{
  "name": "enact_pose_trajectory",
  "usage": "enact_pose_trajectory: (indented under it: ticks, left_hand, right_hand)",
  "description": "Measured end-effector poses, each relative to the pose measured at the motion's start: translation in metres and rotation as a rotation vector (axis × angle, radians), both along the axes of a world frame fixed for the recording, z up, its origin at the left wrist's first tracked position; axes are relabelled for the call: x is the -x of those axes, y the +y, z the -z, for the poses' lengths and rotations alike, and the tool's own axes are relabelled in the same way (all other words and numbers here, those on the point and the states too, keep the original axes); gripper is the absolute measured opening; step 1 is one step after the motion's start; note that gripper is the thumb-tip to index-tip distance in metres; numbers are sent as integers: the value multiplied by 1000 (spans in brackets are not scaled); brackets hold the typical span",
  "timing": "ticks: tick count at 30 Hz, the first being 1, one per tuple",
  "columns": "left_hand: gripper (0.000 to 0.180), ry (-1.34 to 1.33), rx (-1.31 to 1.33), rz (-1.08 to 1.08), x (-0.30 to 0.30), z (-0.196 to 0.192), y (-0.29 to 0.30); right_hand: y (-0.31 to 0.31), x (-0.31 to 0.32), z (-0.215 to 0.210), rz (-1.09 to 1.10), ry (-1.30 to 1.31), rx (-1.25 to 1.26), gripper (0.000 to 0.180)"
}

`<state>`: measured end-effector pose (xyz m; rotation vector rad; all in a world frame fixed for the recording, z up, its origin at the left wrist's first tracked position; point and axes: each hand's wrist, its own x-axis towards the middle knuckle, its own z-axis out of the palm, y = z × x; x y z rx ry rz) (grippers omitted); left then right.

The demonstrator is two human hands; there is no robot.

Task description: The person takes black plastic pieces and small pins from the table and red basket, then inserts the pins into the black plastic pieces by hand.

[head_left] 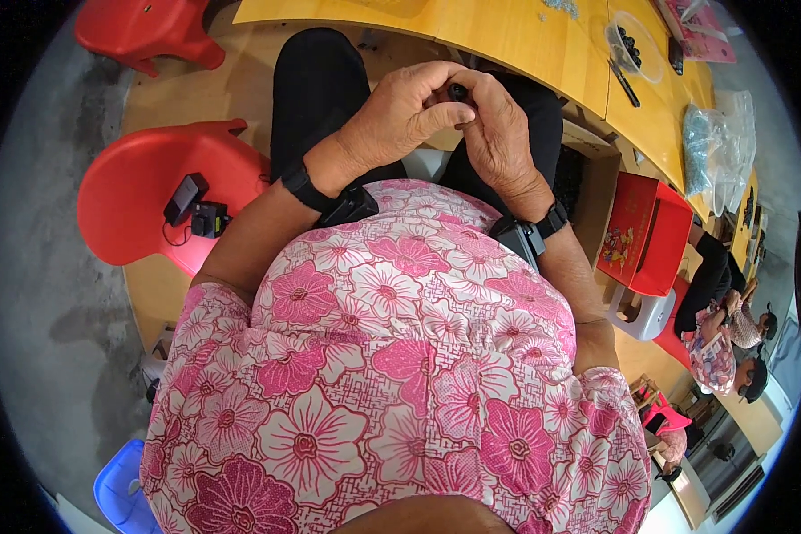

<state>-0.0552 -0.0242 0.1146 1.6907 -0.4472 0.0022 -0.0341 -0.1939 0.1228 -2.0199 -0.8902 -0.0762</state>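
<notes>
Both hands meet over the person's lap, with a small black piece (457,92) between them. The left hand (409,111) grasps the piece, its thumb stretched straight across just below it. The right hand (498,125) grasps it too, fingers bent around its far side. Only the rounded end of the piece shows; the rest is hidden by the fingers. Each wrist wears a black strap, the left strap (303,187) and the right strap (554,218).

Under the hands are black trousers (316,84), and nearer the body a pink floral shirt (409,347). Beyond the knees runs a yellow table (525,36). On it, to the right, a clear bowl (652,62) holds black beads (629,46), with a dark pen (625,84) just beside it and clear bags (725,151) nearer. A red box (645,236) sits right of the right forearm. To the left, a red chair (138,191) bears black devices (187,198). Other people (716,356) sit at far right.
</notes>
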Motion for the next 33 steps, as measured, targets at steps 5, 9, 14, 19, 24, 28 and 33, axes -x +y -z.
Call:
enact_pose_trajectory:
  ticks: [5,9,14,19,24,28,33]
  left_hand:
    - [45,-46,-22,-34,2,6,-2]
    - [45,-88,-5,-71,3,10,-3]
    - [43,-96,-72,-80,2,6,-1]
    - [35,95,170,-60,5,11,2]
    - [23,-130,-59,-226,-3,5,7]
    - [22,-65,-62,-197,0,11,13]
    - [19,-61,-85,-197,1,11,15]
  right_hand:
    - [1,3,2,14,-1,-12,29]
    - [4,5,3,39,-45,-7,29]
    - [1,2,3,14,-22,-51,25]
    - [2,2,-6,-52,825,-436,20]
    - [2,2,0,-166,1230,-764,28]
    - [3,3,2,-133,1453,-873,27]
    - [2,0,6,-195,1510,-910,26]
